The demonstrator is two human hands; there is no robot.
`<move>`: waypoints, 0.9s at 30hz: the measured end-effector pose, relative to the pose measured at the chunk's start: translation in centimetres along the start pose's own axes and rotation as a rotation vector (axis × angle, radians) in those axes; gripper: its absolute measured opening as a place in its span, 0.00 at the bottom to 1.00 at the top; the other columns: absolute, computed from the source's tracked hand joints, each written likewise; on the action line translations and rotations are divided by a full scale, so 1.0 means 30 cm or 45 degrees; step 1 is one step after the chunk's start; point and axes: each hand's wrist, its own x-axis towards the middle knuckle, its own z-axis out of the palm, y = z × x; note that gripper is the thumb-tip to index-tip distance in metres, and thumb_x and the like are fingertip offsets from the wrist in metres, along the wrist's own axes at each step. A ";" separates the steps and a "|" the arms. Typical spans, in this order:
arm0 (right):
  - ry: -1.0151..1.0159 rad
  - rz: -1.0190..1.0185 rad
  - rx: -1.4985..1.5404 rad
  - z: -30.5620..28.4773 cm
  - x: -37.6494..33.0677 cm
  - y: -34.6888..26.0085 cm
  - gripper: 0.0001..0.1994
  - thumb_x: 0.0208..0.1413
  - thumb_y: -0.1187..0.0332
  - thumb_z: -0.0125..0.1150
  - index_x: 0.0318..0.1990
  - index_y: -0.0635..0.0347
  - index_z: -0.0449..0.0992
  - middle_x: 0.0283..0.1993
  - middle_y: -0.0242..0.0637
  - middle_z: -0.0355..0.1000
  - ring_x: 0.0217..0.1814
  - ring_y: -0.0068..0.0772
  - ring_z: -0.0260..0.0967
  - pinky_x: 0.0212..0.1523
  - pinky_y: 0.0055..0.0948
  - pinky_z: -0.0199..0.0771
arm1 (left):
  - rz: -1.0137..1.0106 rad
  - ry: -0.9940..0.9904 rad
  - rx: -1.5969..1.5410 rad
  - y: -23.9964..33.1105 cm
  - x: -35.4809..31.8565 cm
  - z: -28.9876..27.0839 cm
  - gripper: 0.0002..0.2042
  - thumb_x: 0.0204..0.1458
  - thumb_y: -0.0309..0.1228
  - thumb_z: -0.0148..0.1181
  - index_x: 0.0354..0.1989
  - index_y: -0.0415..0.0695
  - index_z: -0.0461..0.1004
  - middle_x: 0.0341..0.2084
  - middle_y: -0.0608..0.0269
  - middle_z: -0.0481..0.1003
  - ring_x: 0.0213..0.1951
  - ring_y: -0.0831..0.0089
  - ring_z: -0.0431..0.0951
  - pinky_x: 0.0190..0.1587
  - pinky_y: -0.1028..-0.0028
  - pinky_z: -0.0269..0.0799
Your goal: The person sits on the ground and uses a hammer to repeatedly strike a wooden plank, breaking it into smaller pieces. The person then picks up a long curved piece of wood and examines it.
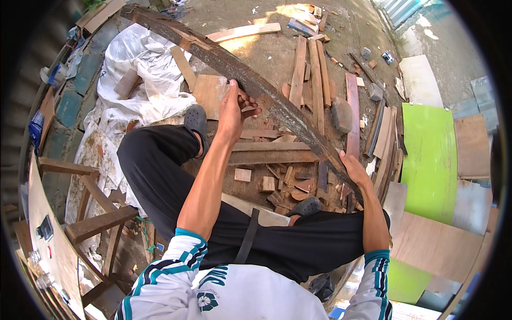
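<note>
A long, dark, weathered wooden plank (pixel 285 112) slants across in front of me, from the far left down toward my right knee. My right hand (pixel 354 172) grips its near end, the thumb on the top face and the fingers round the edge. At the plank's lower left edge, about its middle, is my left hand (pixel 237 109), fingers curled and closed. Whatever those fingers hold, if anything, I cannot make out. A scrap of clear plastic (pixel 222 88) shows beside the left thumb.
Wood offcuts (pixel 268 184) and long strips (pixel 298 72) litter the ground ahead, near a grey stone (pixel 342 114). White plastic sheeting (pixel 136 58) lies at left, above a wooden frame (pixel 101 224). Green (pixel 429 154) and brown panels (pixel 434 245) lie at right.
</note>
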 end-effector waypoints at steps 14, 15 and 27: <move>-0.517 0.398 0.472 0.001 -0.010 -0.074 0.40 0.63 0.29 0.34 0.34 0.58 0.81 0.31 0.35 0.78 0.30 0.27 0.72 0.35 0.28 0.73 | -0.042 -0.233 -0.430 -0.135 0.073 0.071 0.54 0.39 0.82 0.43 0.63 0.44 0.59 0.48 0.60 0.67 0.55 0.63 0.66 0.61 0.54 0.60; -0.560 0.422 0.476 0.004 -0.010 -0.085 0.40 0.63 0.29 0.34 0.38 0.59 0.81 0.33 0.35 0.79 0.33 0.27 0.74 0.37 0.29 0.74 | -0.055 -0.231 -0.485 -0.129 0.063 0.084 0.53 0.40 0.80 0.45 0.62 0.43 0.58 0.50 0.57 0.66 0.56 0.62 0.69 0.60 0.56 0.65; -0.393 0.399 0.599 0.000 -0.033 -0.068 0.45 0.61 0.28 0.35 0.52 0.67 0.76 0.43 0.44 0.79 0.42 0.34 0.76 0.48 0.33 0.76 | -0.136 -0.042 -0.676 -0.047 0.007 0.183 0.50 0.49 0.70 0.57 0.67 0.39 0.53 0.60 0.49 0.63 0.58 0.58 0.73 0.64 0.55 0.69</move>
